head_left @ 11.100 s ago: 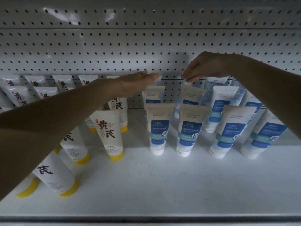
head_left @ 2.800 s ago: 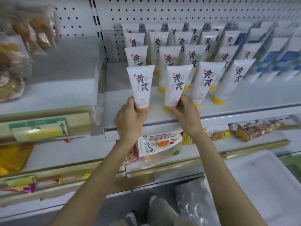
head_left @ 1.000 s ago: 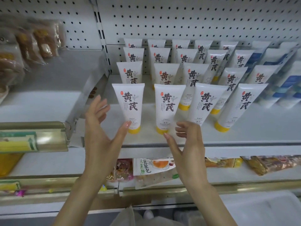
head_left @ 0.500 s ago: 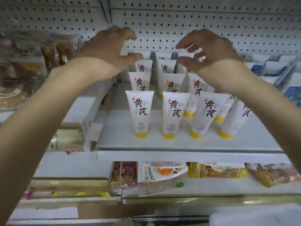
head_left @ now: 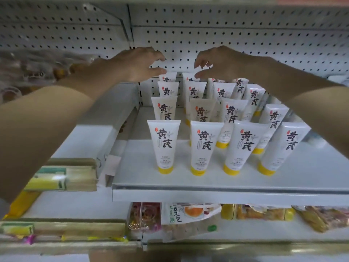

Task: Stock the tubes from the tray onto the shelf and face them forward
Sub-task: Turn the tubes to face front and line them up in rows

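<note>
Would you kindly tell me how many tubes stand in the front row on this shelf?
4, side by side along the shelf edge: leftmost tube, second tube, third tube, rightmost tube. More stand behind, partly hidden.

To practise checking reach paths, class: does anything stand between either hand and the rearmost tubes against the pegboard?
Nothing visible does. The left hand and right hand hover just above the rearmost tubes, fingers curved over their tops. The front rows of tubes stand lower and nearer the person, not in the gap.
</note>
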